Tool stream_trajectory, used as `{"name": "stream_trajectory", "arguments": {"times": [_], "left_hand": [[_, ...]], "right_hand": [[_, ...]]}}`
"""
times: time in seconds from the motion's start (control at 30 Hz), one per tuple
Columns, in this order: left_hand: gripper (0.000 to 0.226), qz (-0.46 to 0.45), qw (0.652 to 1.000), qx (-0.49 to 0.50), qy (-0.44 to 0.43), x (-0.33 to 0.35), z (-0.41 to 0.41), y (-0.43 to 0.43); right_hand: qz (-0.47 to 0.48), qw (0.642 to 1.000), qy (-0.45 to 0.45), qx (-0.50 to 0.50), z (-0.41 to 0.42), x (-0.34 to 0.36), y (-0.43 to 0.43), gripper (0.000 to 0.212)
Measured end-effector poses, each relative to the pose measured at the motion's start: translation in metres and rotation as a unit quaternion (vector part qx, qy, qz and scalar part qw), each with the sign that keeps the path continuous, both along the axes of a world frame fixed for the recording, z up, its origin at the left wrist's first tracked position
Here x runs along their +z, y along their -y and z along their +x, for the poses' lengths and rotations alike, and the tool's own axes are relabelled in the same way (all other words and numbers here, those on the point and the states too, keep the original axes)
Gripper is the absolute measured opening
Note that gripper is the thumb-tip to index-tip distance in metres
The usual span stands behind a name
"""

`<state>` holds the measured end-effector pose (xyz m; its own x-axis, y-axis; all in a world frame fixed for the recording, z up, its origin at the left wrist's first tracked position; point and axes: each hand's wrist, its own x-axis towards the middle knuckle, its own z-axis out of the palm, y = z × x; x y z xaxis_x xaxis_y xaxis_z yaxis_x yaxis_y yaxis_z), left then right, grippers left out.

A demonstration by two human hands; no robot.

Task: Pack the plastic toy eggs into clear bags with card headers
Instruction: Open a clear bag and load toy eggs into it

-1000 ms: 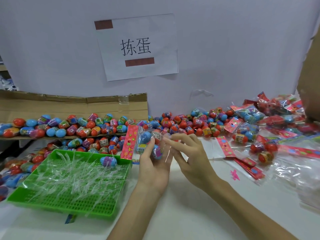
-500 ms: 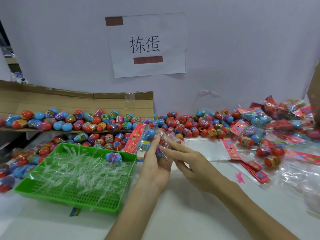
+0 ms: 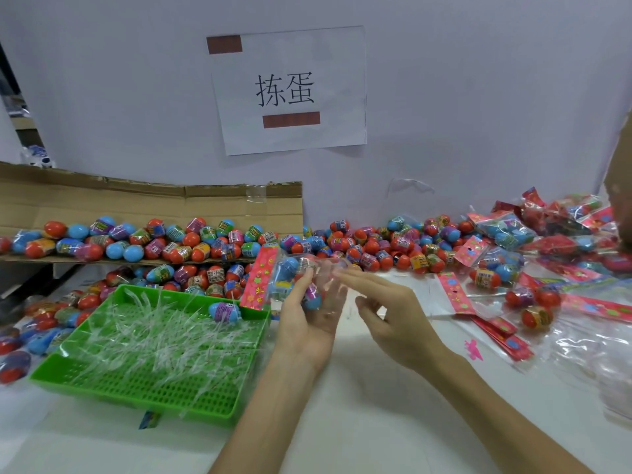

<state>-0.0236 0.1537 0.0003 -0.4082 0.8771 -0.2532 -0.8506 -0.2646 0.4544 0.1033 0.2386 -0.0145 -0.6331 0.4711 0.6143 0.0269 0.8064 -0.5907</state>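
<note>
White bench (image 3: 359, 405) recorded from the near edge; most of its rear half is covered with stock. Grey wall panel (image 3: 478, 97) is seen behind the rear edge, with a paper sign (image 3: 290, 90) fixed to it, printed with two black characters and two brown bars. A cardboard flap (image 3: 136, 203) is noted along the left part of the rear edge, standing against the wall, with a row of eggs laid on the sheet at its foot and more below it. A green tray (image 3: 164, 395) of perforated plastic is set near the left edge, between the cardboard and the near edge; it is strewn with clear strips (image 3: 154, 336). Loose toy eggs (image 3: 376, 248), mostly red and blue with printed bands, are heaped along the rear edge from the centre rightward. Packed bags (image 3: 506, 230) are piled at the right rear corner. Empty bags (image 3: 455, 292) with pink headers are spread flat towards the right edge, in front of that pile. At the centre, a clear bag (image 3: 297, 278) with eggs inside is held above the bench, its pink card header (image 3: 258, 278) turned left, just beside the tray's right rear corner. The left hand (image 3: 307, 323) is closed round the bag, thumb on the front and fingers curled behind. The right hand (image 3: 393, 313) is held loose, fingers extended with their tips at the bag's open end; contact with the film cannot be told. A single egg (image 3: 225, 311), blue with a purple band, is seen lying in the tray's right rear corner.
</note>
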Motion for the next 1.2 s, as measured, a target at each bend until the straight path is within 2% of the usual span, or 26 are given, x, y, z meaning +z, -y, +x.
{"name": "stream_trajectory", "arguments": {"times": [0.1, 0.17, 0.23, 0.3, 0.47, 0.6, 0.67, 0.7, 0.8, 0.9, 0.97, 1.0, 1.03, 1.13, 1.2], "left_hand": [[0.027, 0.012, 0.999, 0.037, 0.031, 0.001, -0.005, 0.0], [0.037, 0.018, 0.998, 0.041, 0.033, 0.002, -0.003, 0.0], [0.042, 0.027, 0.999, 0.029, 0.029, 0.002, -0.001, -0.001], [0.037, 0.033, 0.999, 0.01, 0.017, 0.0, 0.0, -0.003], [0.018, 0.035, 0.999, -0.021, -0.025, -0.006, 0.004, -0.006], [0.015, 0.033, 0.999, 0.006, -0.028, -0.006, 0.003, -0.006], [0.017, 0.028, 0.999, 0.018, -0.029, -0.007, 0.003, -0.006], [0.024, 0.027, 0.999, 0.015, -0.033, -0.006, 0.004, -0.006], [0.053, 0.022, 0.998, 0.008, -0.052, -0.003, 0.008, -0.006], [0.044, 0.036, 0.997, 0.002, -0.071, -0.003, 0.011, -0.007], [0.03, 0.056, 0.995, -0.009, -0.086, -0.003, 0.012, -0.006], [0.03, 0.064, 0.994, -0.01, -0.091, -0.003, 0.011, -0.005], [0.035, 0.072, 0.993, -0.011, -0.095, -0.003, 0.01, -0.005], [0.057, 0.087, 0.992, -0.016, -0.088, 0.002, 0.006, -0.002], [0.067, 0.097, 0.992, -0.02, -0.081, 0.004, 0.003, 0.0]], "right_hand": [[0.027, 0.993, -0.094, -0.061, 0.003, 0.008, -0.003, 0.06], [0.005, 0.986, -0.135, -0.103, 0.003, 0.012, -0.005, 0.048], [-0.081, 0.982, -0.126, -0.117, 0.003, 0.013, -0.007, 0.038], [-0.187, 0.975, -0.079, -0.094, 0.001, 0.012, -0.006, 0.039], [-0.293, 0.953, -0.064, -0.042, -0.003, 0.01, -0.004, 0.006], [-0.434, 0.9, -0.035, 0.002, 0.001, 0.018, -0.007, 0.044], [-0.441, 0.897, 0.009, 0.035, 0.0, 0.018, -0.005, 0.052], [-0.42, 0.906, 0.03, 0.043, -0.001, 0.017, -0.003, 0.049], [-0.325, 0.943, 0.062, 0.03, -0.002, 0.013, 0.001, 0.021], [-0.294, 0.954, 0.059, 0.008, 0.002, 0.014, -0.003, 0.01], [-0.313, 0.949, 0.028, 0.001, 0.002, 0.016, -0.004, 0.008], [-0.327, 0.945, 0.0, 0.001, 0.002, 0.017, -0.004, 0.006], [-0.342, 0.939, -0.03, 0.002, 0.003, 0.019, -0.005, 0.003], [-0.385, 0.916, -0.113, 0.021, 0.007, 0.03, -0.006, 0.018], [-0.413, 0.893, -0.168, 0.05, 0.013, 0.037, -0.008, 0.018]]}}
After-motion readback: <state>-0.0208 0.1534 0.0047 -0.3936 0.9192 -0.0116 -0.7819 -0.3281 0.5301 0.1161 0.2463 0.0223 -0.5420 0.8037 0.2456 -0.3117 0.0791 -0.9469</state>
